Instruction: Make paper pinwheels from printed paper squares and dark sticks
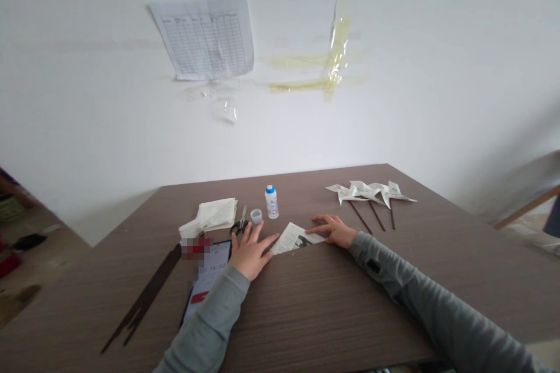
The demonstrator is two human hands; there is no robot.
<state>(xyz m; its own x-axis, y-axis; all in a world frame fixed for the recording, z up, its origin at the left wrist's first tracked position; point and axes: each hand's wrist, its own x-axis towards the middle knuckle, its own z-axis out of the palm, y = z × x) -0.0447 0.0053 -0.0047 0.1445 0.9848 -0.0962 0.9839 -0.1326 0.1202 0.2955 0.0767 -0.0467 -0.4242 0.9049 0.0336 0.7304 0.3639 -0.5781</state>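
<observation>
A printed sheet of paper, folded into a triangle [289, 239], lies flat on the brown table with its peak pointing away from me. My left hand [251, 252] rests with spread fingers at its left corner, a fingertip or two touching the edge. On the opposite corner lie the stretched-out fingers of my right hand [335, 229]. Neither hand grips the paper. Just past my left fingers are a small translucent cap [256, 216] and black-handled scissors [239, 225]. Behind the paper stands a white glue bottle [272, 203] with a blue top.
Paper pinwheels [365, 191] on dark sticks lie at the back right. At the left are a stack of paper squares [217, 214], a bundle of dark sticks [146, 291] and a phone [209, 280] partly under my left forearm. A white wall closes off the table's far edge.
</observation>
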